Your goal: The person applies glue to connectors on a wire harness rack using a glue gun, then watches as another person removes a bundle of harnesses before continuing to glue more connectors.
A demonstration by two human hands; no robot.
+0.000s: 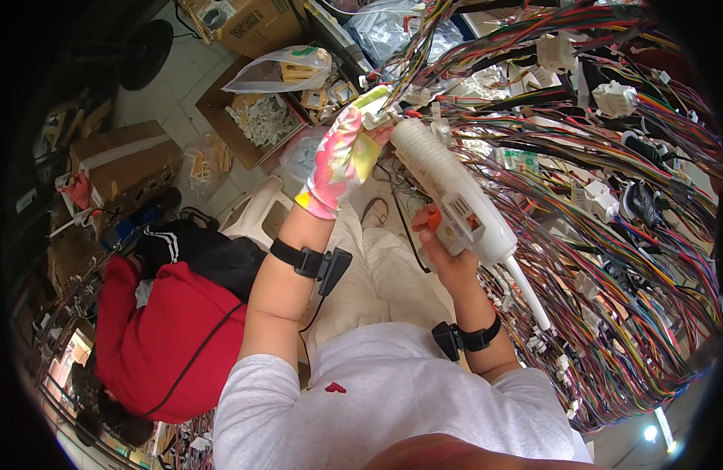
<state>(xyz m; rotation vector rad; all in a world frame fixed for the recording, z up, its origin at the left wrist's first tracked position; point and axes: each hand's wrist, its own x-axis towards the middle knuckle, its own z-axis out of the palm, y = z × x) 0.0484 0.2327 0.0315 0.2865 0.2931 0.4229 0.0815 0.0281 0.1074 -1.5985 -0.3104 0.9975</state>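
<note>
A white glue gun (pixel 443 172) with an orange trigger is gripped in my bare right hand (pixel 449 257). From its rear end sticks a pale glue stick (pixel 529 294). My left hand (pixel 338 164), in a pink, yellow and white patterned glove, has its fingers closed around a white plastic connector (pixel 376 116) on a bundle of coloured wires (pixel 416 59). The gun's nozzle end points at this connector; whether they touch I cannot tell. Close to the right hand hang long wire harnesses (pixel 612 282) with white connectors.
Beyond my left hand stands an open cardboard box (pixel 212 129) of small white parts. A plastic bag (pixel 279 64) lies over its far side. At left a person in a red top (pixel 181 337) bends over, close to a pale plastic stool (pixel 259 211). A closed carton (pixel 126 160) sits farther left.
</note>
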